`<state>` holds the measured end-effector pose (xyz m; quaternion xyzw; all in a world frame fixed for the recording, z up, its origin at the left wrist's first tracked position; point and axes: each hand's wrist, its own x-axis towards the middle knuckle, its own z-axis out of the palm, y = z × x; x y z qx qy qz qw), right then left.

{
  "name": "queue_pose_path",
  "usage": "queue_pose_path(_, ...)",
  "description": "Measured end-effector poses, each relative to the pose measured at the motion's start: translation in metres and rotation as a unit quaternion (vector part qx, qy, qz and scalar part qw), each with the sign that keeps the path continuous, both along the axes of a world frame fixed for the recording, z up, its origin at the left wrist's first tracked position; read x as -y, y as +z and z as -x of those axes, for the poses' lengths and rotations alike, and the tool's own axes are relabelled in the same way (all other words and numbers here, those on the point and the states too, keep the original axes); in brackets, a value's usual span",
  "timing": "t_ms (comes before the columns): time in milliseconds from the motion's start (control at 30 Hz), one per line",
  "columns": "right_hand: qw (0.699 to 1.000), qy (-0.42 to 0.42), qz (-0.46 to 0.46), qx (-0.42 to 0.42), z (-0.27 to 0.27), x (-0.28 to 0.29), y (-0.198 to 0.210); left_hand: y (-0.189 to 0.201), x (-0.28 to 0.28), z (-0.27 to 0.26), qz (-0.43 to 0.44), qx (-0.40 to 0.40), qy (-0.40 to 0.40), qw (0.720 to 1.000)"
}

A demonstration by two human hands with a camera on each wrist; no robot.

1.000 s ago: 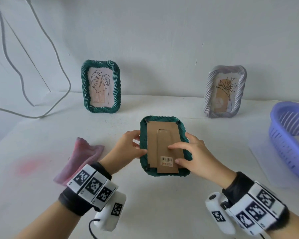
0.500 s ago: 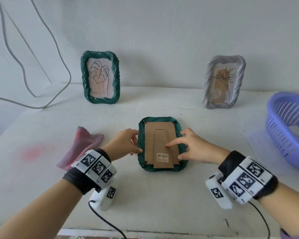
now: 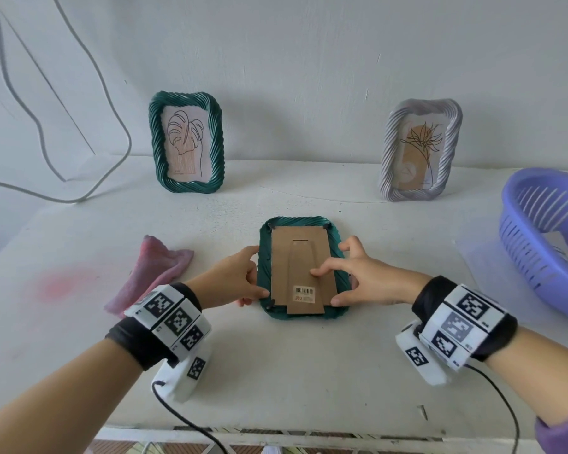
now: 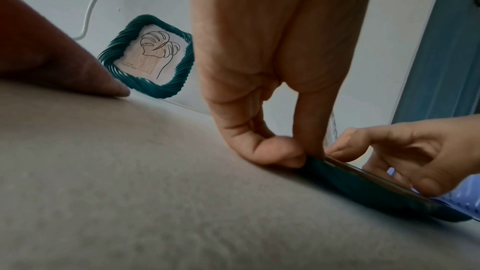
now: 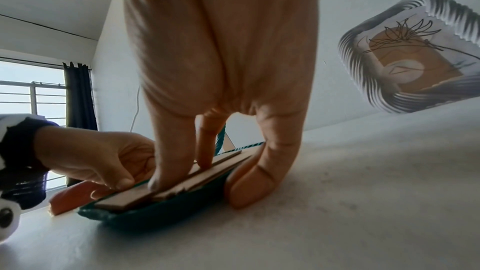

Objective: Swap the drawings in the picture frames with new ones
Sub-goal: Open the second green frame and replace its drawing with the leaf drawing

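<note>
A dark green frame (image 3: 302, 221) lies face down mid-table, its brown cardboard backing (image 3: 304, 257) and stand facing up. My left hand (image 3: 240, 280) grips its left rim, thumb near the lower-left corner. My right hand (image 3: 351, 276) holds the right side, with the index fingertip on the stand, the thumb at the lower-right corner and other fingers outside the rim. The left wrist view shows my left hand's fingertips (image 4: 285, 151) curled at the frame's edge (image 4: 363, 188). In the right wrist view, fingertips (image 5: 155, 182) press the backing (image 5: 124, 198). Its drawing is hidden.
A green frame with a leaf drawing (image 3: 186, 142) and a white frame with a flower drawing (image 3: 420, 149) stand against the back wall. A pink cloth (image 3: 154, 273) lies left of my hands. A purple basket (image 3: 551, 237) sits at the right. A grey cable (image 3: 79, 198) hangs at the back left.
The view has drawn back from the table. The face-down frame stays between both hands, and my right hand's fingers have spread wider over its right side.
</note>
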<state>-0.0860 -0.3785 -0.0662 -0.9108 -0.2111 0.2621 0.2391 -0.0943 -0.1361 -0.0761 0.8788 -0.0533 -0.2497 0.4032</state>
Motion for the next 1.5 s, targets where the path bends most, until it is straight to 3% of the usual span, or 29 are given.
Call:
queue_pose_path(433,0.999,-0.040,0.001,-0.023,0.001,-0.006,-0.005,-0.001,0.008,0.006,-0.043,0.008,-0.008,0.999)
queue_pose_path(967,0.995,-0.065,-0.005,-0.069,0.003,-0.007,-0.001,0.003,0.012,0.012,0.025,-0.020,0.012,0.999)
queue_pose_path(1500,0.995,-0.064,-0.009,-0.075,0.003,-0.007,0.000,0.002,0.010,0.009,0.016,-0.041,0.022,0.999)
